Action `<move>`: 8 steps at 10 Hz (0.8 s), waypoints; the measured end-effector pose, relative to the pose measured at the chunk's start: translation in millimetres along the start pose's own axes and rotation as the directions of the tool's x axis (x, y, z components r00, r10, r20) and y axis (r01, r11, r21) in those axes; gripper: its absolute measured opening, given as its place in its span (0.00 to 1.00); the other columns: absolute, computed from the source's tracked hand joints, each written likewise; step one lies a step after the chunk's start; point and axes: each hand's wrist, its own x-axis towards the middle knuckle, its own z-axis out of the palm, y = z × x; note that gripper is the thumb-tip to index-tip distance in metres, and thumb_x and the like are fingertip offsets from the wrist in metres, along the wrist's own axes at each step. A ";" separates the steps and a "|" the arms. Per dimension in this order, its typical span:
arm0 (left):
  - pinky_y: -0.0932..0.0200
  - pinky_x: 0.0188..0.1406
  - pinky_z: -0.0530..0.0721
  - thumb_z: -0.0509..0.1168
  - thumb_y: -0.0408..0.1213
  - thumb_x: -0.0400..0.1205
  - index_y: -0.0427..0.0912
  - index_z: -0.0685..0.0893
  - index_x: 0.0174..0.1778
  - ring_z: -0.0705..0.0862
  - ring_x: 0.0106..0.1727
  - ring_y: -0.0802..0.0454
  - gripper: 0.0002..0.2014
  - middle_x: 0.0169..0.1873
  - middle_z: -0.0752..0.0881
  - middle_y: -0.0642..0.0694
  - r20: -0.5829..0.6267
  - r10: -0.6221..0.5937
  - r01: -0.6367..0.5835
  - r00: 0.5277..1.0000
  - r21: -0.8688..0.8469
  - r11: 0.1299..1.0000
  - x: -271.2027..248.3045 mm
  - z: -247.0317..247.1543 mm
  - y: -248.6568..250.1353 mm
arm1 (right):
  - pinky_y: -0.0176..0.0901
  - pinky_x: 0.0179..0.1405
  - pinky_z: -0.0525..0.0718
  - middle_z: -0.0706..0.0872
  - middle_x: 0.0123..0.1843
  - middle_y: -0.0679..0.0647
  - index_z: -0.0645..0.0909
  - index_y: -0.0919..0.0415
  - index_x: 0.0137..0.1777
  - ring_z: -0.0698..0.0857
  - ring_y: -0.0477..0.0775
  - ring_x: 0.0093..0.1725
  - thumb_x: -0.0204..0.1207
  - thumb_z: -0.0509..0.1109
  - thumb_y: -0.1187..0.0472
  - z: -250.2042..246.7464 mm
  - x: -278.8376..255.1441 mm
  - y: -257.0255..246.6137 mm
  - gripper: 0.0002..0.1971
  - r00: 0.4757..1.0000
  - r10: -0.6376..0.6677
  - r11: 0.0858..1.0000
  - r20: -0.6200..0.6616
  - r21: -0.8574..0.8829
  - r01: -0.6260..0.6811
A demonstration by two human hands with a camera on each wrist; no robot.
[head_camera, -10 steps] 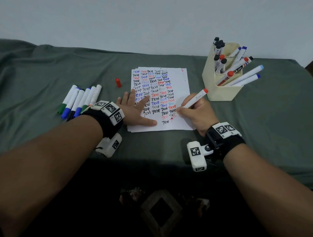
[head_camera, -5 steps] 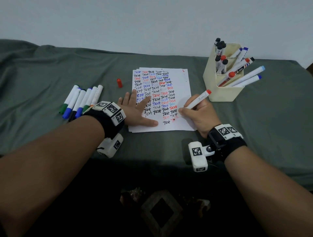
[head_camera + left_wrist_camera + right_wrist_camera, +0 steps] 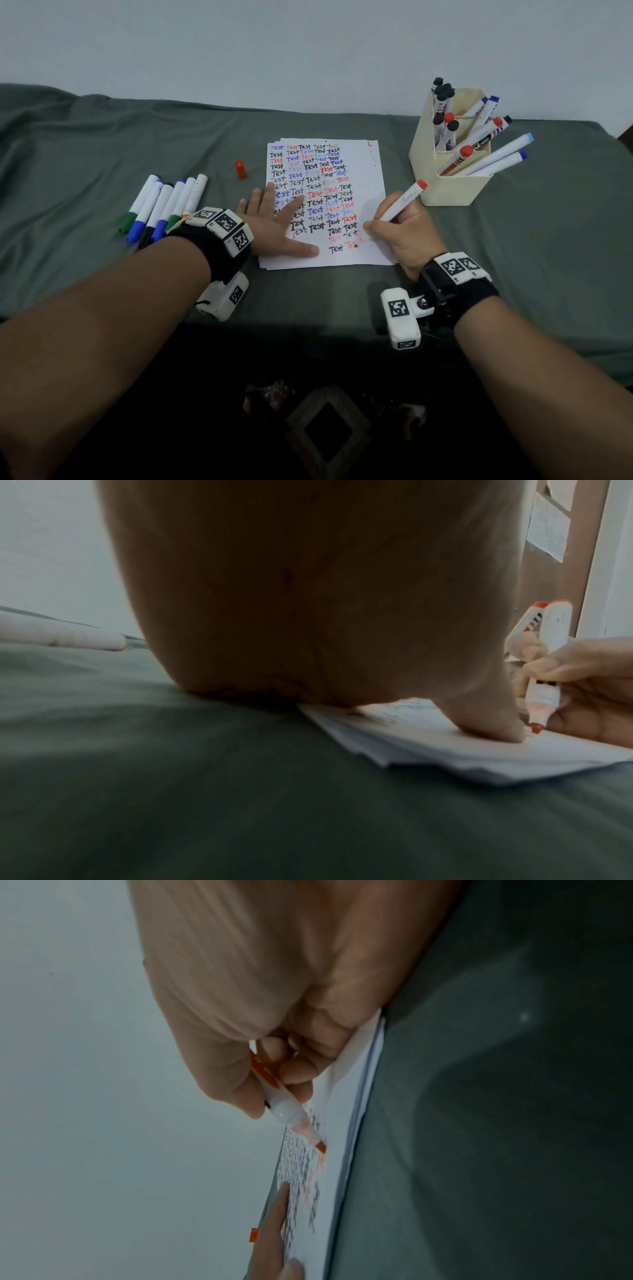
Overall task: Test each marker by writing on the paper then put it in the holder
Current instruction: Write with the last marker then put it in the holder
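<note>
A white paper stack (image 3: 363, 178) covered with "Test" words lies mid-table. My right hand (image 3: 400, 226) grips an uncapped red marker (image 3: 404, 198), and the marker's tip (image 3: 535, 727) touches the paper at a fresh red word near the bottom right. My left hand (image 3: 274, 226) lies flat with spread fingers, pressing the sheet's left side. The red cap (image 3: 240, 169) lies on the cloth left of the paper. A cream holder (image 3: 448, 185) at the right holds several markers. Several capped markers (image 3: 164, 209) lie in a row at the left.
A grey-green cloth (image 3: 102, 144) covers the table, with its front edge near my forearms. A pale wall stands behind. The holder sits close to my right hand's far side.
The red marker's tip has moved rightward along the bottom line, and a new red word now shows there. My left hand has stayed pressed on the paper.
</note>
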 end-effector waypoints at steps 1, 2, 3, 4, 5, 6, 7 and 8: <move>0.36 0.83 0.33 0.47 0.93 0.50 0.71 0.27 0.80 0.25 0.84 0.39 0.65 0.83 0.22 0.43 0.001 -0.002 0.002 1.000 0.003 1.000 0.1 0.3 -0.1 | 0.45 0.43 0.87 0.85 0.32 0.45 0.79 0.54 0.36 0.86 0.49 0.37 0.71 0.78 0.73 0.0 0.2 0.6 0.15 1.000 0.015 1.000 -0.012 0.027 -0.015; 0.36 0.83 0.33 0.45 0.94 0.48 0.72 0.27 0.80 0.25 0.84 0.39 0.66 0.83 0.22 0.43 0.000 -0.001 0.001 1.000 0.003 1.000 1.1 0.8 -0.4 | 0.36 0.39 0.84 0.84 0.31 0.43 0.78 0.56 0.37 0.84 0.44 0.35 0.73 0.77 0.74 -0.5 1.4 2.9 0.15 0.997 0.020 0.998 -0.076 0.063 -0.016; 0.36 0.83 0.33 0.46 0.94 0.49 0.72 0.27 0.80 0.25 0.84 0.39 0.66 0.83 0.22 0.43 -0.005 -0.003 0.003 1.000 0.005 1.000 2.0 0.7 -1.3 | 0.35 0.39 0.84 0.83 0.31 0.42 0.77 0.54 0.36 0.83 0.43 0.34 0.72 0.77 0.74 -0.9 2.1 3.5 0.16 0.998 0.013 0.999 -0.068 0.046 -0.010; 0.36 0.83 0.33 0.48 0.92 0.53 0.71 0.27 0.80 0.25 0.84 0.38 0.63 0.83 0.22 0.42 -0.009 -0.004 0.004 1.000 0.016 1.000 3.3 1.1 -1.4 | 0.36 0.38 0.83 0.82 0.30 0.43 0.78 0.50 0.34 0.82 0.45 0.34 0.69 0.76 0.73 -1.5 2.1 3.1 0.17 0.999 0.013 0.999 -0.029 0.033 -0.012; 0.36 0.83 0.33 0.50 0.91 0.57 0.71 0.28 0.81 0.26 0.84 0.38 0.62 0.83 0.23 0.42 -0.012 -0.006 0.007 1.000 0.020 1.000 3.6 2.0 -1.4 | 0.35 0.38 0.84 0.83 0.30 0.43 0.80 0.47 0.32 0.83 0.45 0.34 0.68 0.77 0.71 -1.6 1.7 3.3 0.17 0.999 0.019 0.999 -0.028 0.041 -0.017; 0.36 0.83 0.33 0.51 0.90 0.57 0.71 0.28 0.81 0.26 0.84 0.38 0.62 0.83 0.23 0.42 -0.012 -0.004 0.004 1.000 0.019 1.000 3.3 1.7 -1.8 | 0.35 0.39 0.85 0.85 0.31 0.43 0.80 0.48 0.33 0.85 0.44 0.34 0.70 0.77 0.72 -1.8 2.0 3.6 0.17 0.999 0.024 0.997 -0.040 0.079 -0.021; 0.36 0.83 0.33 0.51 0.90 0.57 0.71 0.28 0.81 0.26 0.84 0.38 0.62 0.83 0.23 0.42 -0.018 -0.001 0.001 1.000 0.017 1.000 3.4 2.1 -1.6 | 0.39 0.40 0.85 0.84 0.31 0.43 0.81 0.46 0.33 0.85 0.46 0.35 0.70 0.78 0.70 -1.6 2.5 4.1 0.17 0.999 0.025 0.999 -0.037 0.047 -0.023; 0.37 0.83 0.33 0.50 0.90 0.56 0.70 0.29 0.82 0.26 0.85 0.38 0.62 0.83 0.24 0.42 -0.027 -0.005 0.006 1.000 0.023 1.000 4.4 3.6 -1.1 | 0.38 0.38 0.84 0.81 0.31 0.44 0.79 0.46 0.32 0.82 0.45 0.34 0.67 0.77 0.67 -1.6 3.0 5.5 0.15 0.995 0.042 0.997 -0.091 0.066 -0.036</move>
